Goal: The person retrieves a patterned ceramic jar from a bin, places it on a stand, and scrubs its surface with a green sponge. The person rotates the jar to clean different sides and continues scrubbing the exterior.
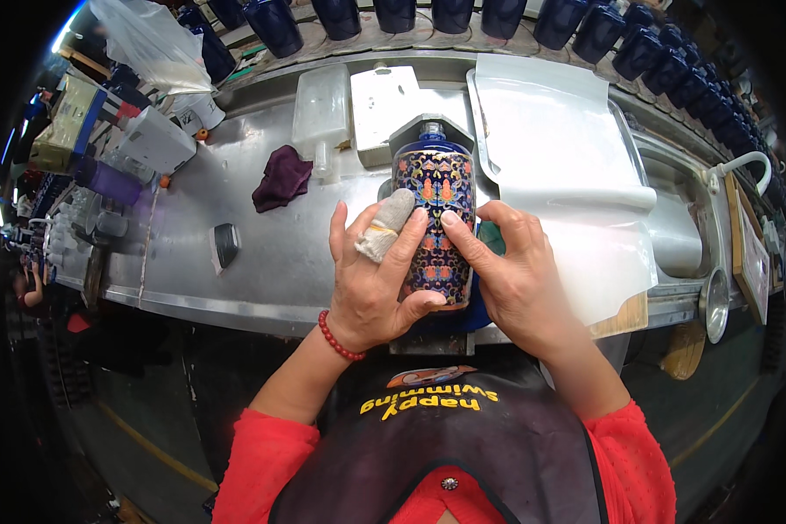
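A dark blue bottle [432, 284] with a colourful floral wrap lies in front of me, its neck pointing away. My left hand [367, 279] rests along its left side, fingers spread; the index fingertip and thumb touch the floral surface. A grey cloth cover, tied with a yellow band, sits on one of its fingers. On the right side, my right hand [524, 279] grips the bottle, its thumb pressed on the wrap and its other fingers bent beside it. A grey angular support [404, 137] shows behind the bottle's shoulder; its underside is hidden.
A dark purple cloth [282, 179] and a small dark block [226, 246] lie to the left on the metal table. White translucent sheets [559, 166] cover the right side, near a metal ladle [716, 304]. Several blue bottles [336, 16] line the far edge.
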The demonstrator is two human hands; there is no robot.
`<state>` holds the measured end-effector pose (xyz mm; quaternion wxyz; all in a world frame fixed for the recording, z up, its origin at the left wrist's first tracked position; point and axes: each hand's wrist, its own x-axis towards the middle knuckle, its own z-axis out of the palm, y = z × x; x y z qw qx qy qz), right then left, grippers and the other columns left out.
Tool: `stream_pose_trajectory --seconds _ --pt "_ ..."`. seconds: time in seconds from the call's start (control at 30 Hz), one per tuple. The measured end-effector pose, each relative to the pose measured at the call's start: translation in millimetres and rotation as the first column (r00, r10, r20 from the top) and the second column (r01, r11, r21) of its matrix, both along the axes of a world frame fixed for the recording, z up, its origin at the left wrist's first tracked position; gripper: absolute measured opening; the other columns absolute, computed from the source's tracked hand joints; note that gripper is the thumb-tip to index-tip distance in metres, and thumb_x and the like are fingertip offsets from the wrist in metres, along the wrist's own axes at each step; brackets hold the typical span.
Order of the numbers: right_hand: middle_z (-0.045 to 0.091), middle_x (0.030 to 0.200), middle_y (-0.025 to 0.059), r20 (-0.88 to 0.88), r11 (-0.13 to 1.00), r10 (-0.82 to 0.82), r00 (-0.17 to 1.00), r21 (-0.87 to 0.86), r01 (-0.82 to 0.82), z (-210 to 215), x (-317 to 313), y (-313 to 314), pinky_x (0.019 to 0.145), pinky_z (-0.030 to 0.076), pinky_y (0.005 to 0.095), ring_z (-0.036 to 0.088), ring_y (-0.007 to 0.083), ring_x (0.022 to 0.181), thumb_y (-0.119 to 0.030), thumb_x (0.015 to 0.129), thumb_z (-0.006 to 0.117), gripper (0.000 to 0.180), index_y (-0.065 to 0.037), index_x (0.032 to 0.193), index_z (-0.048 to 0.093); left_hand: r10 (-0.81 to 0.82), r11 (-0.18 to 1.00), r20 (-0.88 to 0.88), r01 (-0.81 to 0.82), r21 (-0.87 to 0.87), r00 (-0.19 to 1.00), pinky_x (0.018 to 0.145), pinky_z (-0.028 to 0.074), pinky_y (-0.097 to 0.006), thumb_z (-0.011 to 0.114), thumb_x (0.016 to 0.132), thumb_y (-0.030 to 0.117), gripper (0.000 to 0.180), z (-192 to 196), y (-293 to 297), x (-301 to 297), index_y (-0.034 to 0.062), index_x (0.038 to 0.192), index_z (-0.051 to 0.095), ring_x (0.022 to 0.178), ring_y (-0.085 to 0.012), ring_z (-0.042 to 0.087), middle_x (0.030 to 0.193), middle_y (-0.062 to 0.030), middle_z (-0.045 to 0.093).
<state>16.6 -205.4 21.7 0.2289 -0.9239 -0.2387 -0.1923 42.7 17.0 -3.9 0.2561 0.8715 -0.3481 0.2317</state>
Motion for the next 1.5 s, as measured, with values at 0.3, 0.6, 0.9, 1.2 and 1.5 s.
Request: stream_pose_trajectory --seconds 0.3,0.6,0.9,1.2,1.5 --pt "0.061 0.11 0.0191 0.012 0.957 0.082 0.997 0.28 -0.082 21 16 -14 0.078 0.052 0.0435 0.063 0.0389 0.097 0.004 0.077 0.066 0.048 -0.002 0.125 0.059 -0.072 0.982 0.15 0.043 0.186 0.986 0.121 0.013 -0.061 0.04 0.097 0.071 0.072 17 -5 -12 0.0146 0.134 0.066 0.127 -0.0317 0.048 0.125 -0.0095 0.068" --pt "0.066 0.085 0.0137 -0.09 0.893 0.346 0.934 0.337 -0.298 47 86 -23 0.068 0.053 0.0345 0.065 0.029 0.073 -0.003 0.084 0.07 0.019 0.001 0.102 0.066 -0.043 0.973 0.235 -0.013 0.232 0.971 0.119 0.015 -0.062 0.044 0.097 0.069 0.064 14 -6 -11 0.0191 0.127 0.07 0.11 -0.0253 0.05 0.106 -0.002 0.068" --pt "0.057 0.136 0.0225 0.074 0.973 0.177 0.981 0.137 -0.186 2 46 -22 0.095 0.053 0.0434 0.06 0.0405 0.112 0.01 0.078 0.059 0.06 -0.007 0.135 0.06 -0.049 0.986 0.225 0.012 0.166 0.973 0.118 0.017 -0.062 0.038 0.1 0.068 0.061 8 -6 -6 0.0226 0.126 0.069 0.114 -0.02 0.048 0.106 0.0057 0.069" --pt "0.055 0.14 0.0186 0.112 0.985 0.102 0.989 0.128 -0.116 -15 41 -17 0.096 0.051 0.0444 0.058 0.0364 0.112 0.001 0.081 0.062 0.053 -0.01 0.133 0.063 -0.08 0.983 0.24 0.037 0.178 0.968 0.119 0.018 -0.061 0.043 0.096 0.071 0.065 7 -5 -5 0.0196 0.124 0.071 0.108 -0.0232 0.051 0.113 -0.0003 0.066" --pt "0.056 0.135 0.0163 0.107 0.988 0.088 0.99 0.118 -0.1 -8 43 -18 0.095 0.051 0.0444 0.057 0.0371 0.113 0.003 0.079 0.062 0.059 -0.012 0.136 0.062 -0.09 0.993 0.154 0.076 0.094 0.984 0.12 0.017 -0.059 0.041 0.097 0.071 0.07 19 -3 4 0.0141 0.127 0.069 0.107 -0.0263 0.051 0.114 -0.0049 0.069"
